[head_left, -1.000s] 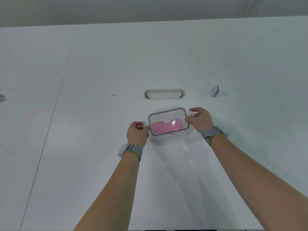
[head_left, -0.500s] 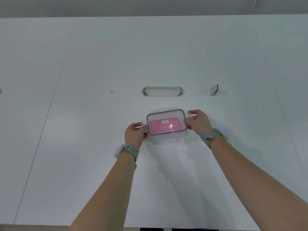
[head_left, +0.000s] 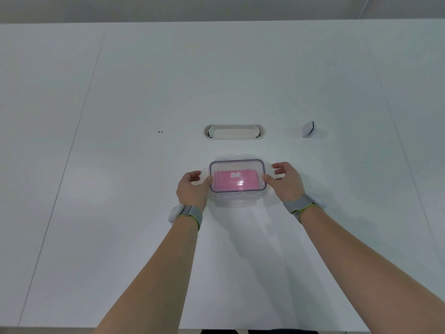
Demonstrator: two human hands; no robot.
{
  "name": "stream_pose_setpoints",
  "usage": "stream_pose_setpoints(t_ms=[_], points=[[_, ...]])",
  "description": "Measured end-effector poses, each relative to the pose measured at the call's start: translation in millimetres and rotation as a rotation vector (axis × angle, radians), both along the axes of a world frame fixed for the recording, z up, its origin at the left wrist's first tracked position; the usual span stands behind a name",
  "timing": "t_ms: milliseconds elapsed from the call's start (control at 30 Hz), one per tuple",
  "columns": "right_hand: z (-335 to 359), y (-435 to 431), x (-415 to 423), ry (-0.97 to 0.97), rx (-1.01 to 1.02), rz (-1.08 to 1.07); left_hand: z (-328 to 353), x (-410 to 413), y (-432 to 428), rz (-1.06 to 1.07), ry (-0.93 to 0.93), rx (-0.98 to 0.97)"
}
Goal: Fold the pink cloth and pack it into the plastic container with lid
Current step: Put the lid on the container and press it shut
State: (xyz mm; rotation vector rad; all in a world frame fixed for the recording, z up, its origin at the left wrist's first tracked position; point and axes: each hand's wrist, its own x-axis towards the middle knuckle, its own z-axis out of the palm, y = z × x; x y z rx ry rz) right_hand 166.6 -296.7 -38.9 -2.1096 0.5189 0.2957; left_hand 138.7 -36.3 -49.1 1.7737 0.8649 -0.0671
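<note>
A clear plastic container (head_left: 237,197) stands on the white table in the middle of the view, with its transparent lid (head_left: 237,163) lying on top. The folded pink cloth (head_left: 237,182) shows through the lid, flat inside the box, with a small white tag on it. My left hand (head_left: 192,189) curls around the container's left end, thumb on the lid's edge. My right hand (head_left: 285,180) grips the right end the same way, fingers over the side flap.
A white oval cable cover (head_left: 234,132) is set into the table just beyond the container. A small white and black block (head_left: 307,128) stands at the far right of it. Two tiny dark dots (head_left: 160,132) mark the table at the left.
The container has levelled out from a tilt and now lies square to me. Both hands have closed in on its ends, thumbs pressing on the lid's edges.
</note>
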Motion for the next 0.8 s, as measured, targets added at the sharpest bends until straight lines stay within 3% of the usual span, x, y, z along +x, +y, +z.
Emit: stream_pose_setpoints(t_ms=[100, 300, 800], points=[[1, 4, -6, -0.039, -0.075, -0.016, 5, -2, -3, -0.031, 0.009, 0.121], [3, 6, -2, 0.033, -0.102, 0.060, 3, -4, -6, -0.162, 0.075, 0.080], [1, 6, -1, 0.114, 0.126, -0.016, 16, 4, 0, -0.223, 0.111, -0.025]])
